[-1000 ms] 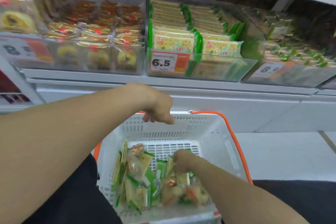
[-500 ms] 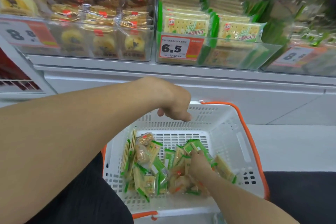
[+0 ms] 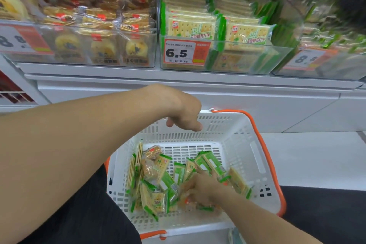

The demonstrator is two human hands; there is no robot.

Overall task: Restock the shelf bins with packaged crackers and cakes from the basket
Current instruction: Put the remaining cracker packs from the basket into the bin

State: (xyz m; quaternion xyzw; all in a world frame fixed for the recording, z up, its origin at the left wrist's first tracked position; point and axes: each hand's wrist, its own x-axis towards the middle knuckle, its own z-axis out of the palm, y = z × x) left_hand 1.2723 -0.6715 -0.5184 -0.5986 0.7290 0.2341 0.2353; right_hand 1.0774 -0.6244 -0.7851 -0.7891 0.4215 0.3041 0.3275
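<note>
Basket (image 3: 233, 136) below shelf bins (image 3: 223, 59); left hand (image 3: 185, 114) curled empty over rim, right hand (image 3: 200, 189) gripping cracker packs (image 3: 208, 161).

A shop — grocery or snack aisle. A white shelf (image 3: 178, 77) carries clear plastic bins (image 3: 227, 65) side by side along its front edge, each w/ a printed price tag: "6.5" (image 3: 185, 51) on the middle bin, "8.8" tags on the bins at left and right. Bins are packed w/ rows of identical wrapped goods — green-edged crackers (image 3: 190, 27), round cakes (image 3: 136, 47). A white shopping basket (image 3: 247, 144) w/ orange handles sits below the shelf.
</note>
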